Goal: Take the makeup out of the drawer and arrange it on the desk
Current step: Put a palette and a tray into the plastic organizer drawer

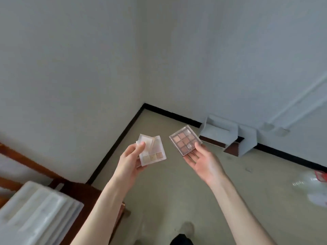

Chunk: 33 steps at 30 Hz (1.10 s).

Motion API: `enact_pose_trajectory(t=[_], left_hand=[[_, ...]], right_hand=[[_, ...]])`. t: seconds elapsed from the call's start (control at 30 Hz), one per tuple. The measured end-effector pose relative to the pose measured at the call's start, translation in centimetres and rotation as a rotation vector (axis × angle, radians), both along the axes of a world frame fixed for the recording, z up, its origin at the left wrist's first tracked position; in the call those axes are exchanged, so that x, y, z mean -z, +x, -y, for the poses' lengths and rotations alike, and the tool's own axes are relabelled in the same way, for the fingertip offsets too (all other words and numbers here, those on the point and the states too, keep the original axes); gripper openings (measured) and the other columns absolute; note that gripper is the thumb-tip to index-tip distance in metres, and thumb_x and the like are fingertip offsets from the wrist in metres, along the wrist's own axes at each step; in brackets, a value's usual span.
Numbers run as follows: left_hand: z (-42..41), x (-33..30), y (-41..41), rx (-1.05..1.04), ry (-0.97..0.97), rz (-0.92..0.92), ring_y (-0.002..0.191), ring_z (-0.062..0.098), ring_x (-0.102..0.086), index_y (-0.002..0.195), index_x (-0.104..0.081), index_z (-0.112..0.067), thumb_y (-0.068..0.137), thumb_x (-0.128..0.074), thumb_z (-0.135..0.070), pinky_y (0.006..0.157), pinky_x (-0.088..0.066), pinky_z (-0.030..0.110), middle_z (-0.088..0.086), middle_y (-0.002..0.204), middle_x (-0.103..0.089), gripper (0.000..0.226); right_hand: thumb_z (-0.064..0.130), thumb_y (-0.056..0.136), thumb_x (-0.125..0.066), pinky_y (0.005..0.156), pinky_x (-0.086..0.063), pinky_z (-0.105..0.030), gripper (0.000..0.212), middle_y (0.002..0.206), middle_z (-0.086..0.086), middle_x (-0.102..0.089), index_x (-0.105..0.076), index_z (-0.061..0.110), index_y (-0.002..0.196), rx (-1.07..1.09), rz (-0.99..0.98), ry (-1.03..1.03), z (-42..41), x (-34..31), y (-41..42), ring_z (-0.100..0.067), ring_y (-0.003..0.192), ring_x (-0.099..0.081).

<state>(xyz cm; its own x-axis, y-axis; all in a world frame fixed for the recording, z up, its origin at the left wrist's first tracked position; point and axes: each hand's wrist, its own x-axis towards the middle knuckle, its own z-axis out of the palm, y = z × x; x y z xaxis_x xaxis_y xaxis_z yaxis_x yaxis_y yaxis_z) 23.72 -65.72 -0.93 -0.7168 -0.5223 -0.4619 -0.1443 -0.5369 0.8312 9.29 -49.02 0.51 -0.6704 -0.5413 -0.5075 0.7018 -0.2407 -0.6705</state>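
Observation:
My left hand (130, 159) grips a pale clear-cased eyeshadow palette (153, 152) with beige and cream pans, thumb on its top left corner. My right hand (201, 160) holds a second square palette (185, 140) with pink and brown pans, resting on the fingers with the thumb on its lower right edge. Both palettes are held out over the floor, side by side and apart. The drawer and the desk top are not in view.
A white plastic drawer unit (33, 213) sits blurred at the lower left on dark wooden furniture (83, 193). A grey box-like fixture (228, 137) stands against the right wall. Plastic litter (311, 188) lies on the floor at the right. A dark shoe (182, 239) shows at the bottom.

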Motion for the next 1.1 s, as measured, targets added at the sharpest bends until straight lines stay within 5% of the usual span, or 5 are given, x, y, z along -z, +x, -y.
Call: enact_pose_trajectory(t=[0.17, 0.37, 0.67, 1.1], left_hand=[[-8.1, -1.5, -10.1, 0.330, -0.031, -0.026, 0.086, 0.017, -0.068, 0.103, -0.062, -0.019, 0.083, -0.062, -0.039, 0.076, -0.051, 0.030, 0.001, 0.096, -0.070, 0.029], [-22.3, -3.0, -22.0, 0.639, -0.063, -0.049, 0.081, 0.015, -0.065, 0.094, -0.065, -0.019, 0.082, -0.064, -0.032, 0.071, -0.049, 0.028, -0.002, 0.088, -0.068, 0.017], [-45.1, -5.0, -32.7, 1.046, -0.037, -0.060, 0.077, 0.016, -0.060, 0.101, -0.067, -0.014, 0.065, -0.071, -0.032, 0.068, -0.047, 0.027, 0.001, 0.086, -0.068, 0.040], [-75.8, -2.5, -46.2, 1.490, -0.033, -0.064, 0.081, 0.018, -0.063, 0.109, -0.065, -0.011, 0.081, -0.066, -0.022, 0.078, -0.049, 0.032, 0.003, 0.092, -0.070, 0.030]], right_hand=[[0.018, 0.091, -0.054, 0.064, -0.057, -0.026, 0.009, 0.092, -0.004, -0.074, -0.061, 0.015, 0.095, 0.274, -0.062, -0.016, -11.6, -1.0, -4.5, -0.016, 0.083, -0.071], [0.023, 0.091, -0.054, 0.075, -0.051, -0.031, 0.012, 0.097, -0.003, -0.073, -0.061, 0.016, 0.098, 0.566, -0.120, 0.022, -27.6, -1.8, -9.4, -0.016, 0.088, -0.070], [0.019, 0.093, -0.054, 0.070, -0.053, -0.029, 0.010, 0.090, -0.001, -0.073, -0.063, 0.016, 0.091, 0.982, -0.132, 0.040, -48.9, -2.9, -11.8, -0.016, 0.081, -0.070], [0.012, 0.090, -0.055, 0.062, -0.057, -0.029, 0.010, 0.082, -0.002, -0.072, -0.065, 0.012, 0.088, 1.505, -0.075, 0.043, -75.1, -1.1, -15.4, -0.016, 0.073, -0.070]])
